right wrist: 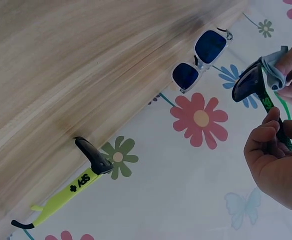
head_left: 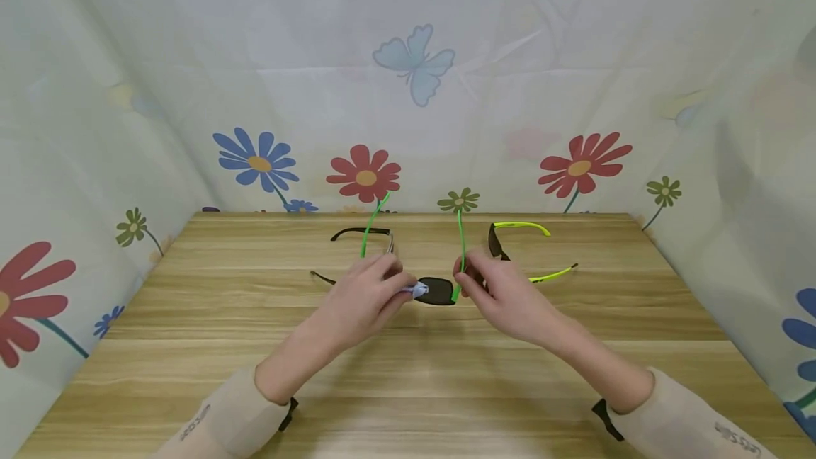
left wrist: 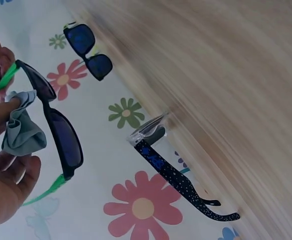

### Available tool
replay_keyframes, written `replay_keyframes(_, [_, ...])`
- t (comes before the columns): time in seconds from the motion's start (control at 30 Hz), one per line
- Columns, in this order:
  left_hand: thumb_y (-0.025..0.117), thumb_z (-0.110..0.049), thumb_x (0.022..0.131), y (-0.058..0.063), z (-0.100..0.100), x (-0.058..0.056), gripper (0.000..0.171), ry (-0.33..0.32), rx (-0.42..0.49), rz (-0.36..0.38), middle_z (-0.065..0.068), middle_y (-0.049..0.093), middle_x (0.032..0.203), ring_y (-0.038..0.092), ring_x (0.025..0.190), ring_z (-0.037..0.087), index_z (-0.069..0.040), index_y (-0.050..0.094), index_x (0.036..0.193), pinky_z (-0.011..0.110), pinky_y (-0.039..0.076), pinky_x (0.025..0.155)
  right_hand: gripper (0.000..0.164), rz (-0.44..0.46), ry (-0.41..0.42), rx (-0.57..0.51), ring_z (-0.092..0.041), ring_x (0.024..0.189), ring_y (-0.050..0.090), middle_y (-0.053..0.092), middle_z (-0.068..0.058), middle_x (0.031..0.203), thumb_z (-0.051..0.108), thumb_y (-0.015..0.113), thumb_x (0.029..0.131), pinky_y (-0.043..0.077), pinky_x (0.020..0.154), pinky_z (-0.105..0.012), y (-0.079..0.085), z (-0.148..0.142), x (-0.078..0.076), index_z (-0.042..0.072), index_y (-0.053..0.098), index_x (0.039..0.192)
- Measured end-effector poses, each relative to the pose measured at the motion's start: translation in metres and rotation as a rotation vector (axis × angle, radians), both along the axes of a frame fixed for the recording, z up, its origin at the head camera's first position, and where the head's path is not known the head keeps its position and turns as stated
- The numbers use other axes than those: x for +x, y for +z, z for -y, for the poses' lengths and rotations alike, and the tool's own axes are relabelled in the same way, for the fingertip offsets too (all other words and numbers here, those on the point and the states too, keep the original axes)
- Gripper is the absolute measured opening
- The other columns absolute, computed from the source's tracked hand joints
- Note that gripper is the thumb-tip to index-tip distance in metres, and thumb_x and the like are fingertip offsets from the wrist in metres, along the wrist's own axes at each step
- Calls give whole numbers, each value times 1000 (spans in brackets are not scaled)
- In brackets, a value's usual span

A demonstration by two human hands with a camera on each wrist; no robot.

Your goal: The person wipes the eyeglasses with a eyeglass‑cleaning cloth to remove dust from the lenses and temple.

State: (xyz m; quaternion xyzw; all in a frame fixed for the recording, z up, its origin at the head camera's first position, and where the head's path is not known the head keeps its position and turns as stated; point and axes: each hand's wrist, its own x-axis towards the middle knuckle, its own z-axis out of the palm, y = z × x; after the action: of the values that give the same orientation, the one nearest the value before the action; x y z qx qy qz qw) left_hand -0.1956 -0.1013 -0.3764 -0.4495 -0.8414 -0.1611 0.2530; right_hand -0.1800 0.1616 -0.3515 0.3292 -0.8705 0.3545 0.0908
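Black-framed sunglasses [head_left: 437, 292] with bright green temples are held up above the table, temples pointing away from the person. My right hand [head_left: 510, 296] pinches one green temple [right wrist: 266, 103] close to its hinge. In my left hand [head_left: 367, 296], a blue-grey cloth [left wrist: 23, 132] is bunched between thumb and fingers. The cloth lies against the inner side of the glasses near the nose bridge, as the left wrist view shows. From the head view, the left hand hides one lens [left wrist: 66, 137].
Behind the left hand stand clear-framed sunglasses [left wrist: 148, 131] with speckled black temples. Black sunglasses with yellow temples [right wrist: 66, 195] rest on the wood-grain table [head_left: 408, 381] behind the right hand. A flower-printed curtain [head_left: 306, 83] encloses the table's back and sides.
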Motion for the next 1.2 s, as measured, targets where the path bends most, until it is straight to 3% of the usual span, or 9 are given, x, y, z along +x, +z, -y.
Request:
replay_keyframes(0.13, [77, -16, 95, 1, -4, 1, 12, -10, 27, 0, 2, 57, 97, 54, 85, 17, -14, 76, 107, 32, 49, 72, 10, -28, 15, 20, -8, 61, 46, 55, 6, 77, 5, 60, 104, 42, 54, -27, 1, 2, 1, 13, 59, 98])
replay_keyframes(0.3, [75, -10, 95, 1, -10, 1, 14, -43, 33, 61, 4, 61, 101, 56, 92, 19, -10, 75, 109, 30, 52, 76, 8, -105, 43, 51, -6, 62, 45, 53, 7, 78, 3, 60, 103, 42, 55, -26, 2, 4, 2, 10, 60, 100])
replay_keyframes(0.57, [80, -19, 92, -2, -12, 0, 8, 66, -14, 96, -4, 71, 99, 59, 96, 18, -16, 76, 99, 41, 47, 91, 9, -164, 80, 91, -6, 64, 43, 48, 10, 78, 1, 62, 101, 41, 56, -25, 4, 8, 7, 10, 59, 101])
replay_keyframes(0.83, [80, -21, 92, -1, -17, 0, 7, 83, -30, 111, -4, 67, 96, 57, 97, 19, -17, 78, 97, 47, 40, 93, 6, -189, 98, 121, -7, 65, 42, 44, 10, 75, 3, 61, 102, 40, 58, -25, 6, 13, 9, 8, 58, 99])
replay_keyframes(1.03, [79, -19, 93, -3, -23, -1, 8, 30, -7, 131, -4, 70, 98, 60, 100, 18, -16, 78, 99, 45, 40, 93, 6, -189, 94, 120, -7, 66, 43, 45, 11, 75, 4, 60, 103, 41, 59, -26, 6, 16, 10, 8, 58, 99])
replay_keyframes(1.2, [80, -17, 92, -4, -24, -1, 8, -19, 33, 193, -5, 71, 98, 61, 100, 16, -16, 77, 99, 46, 40, 93, 7, -199, 81, 110, -6, 63, 43, 47, 11, 74, 4, 61, 102, 40, 56, -25, 6, 16, 9, 8, 58, 98])
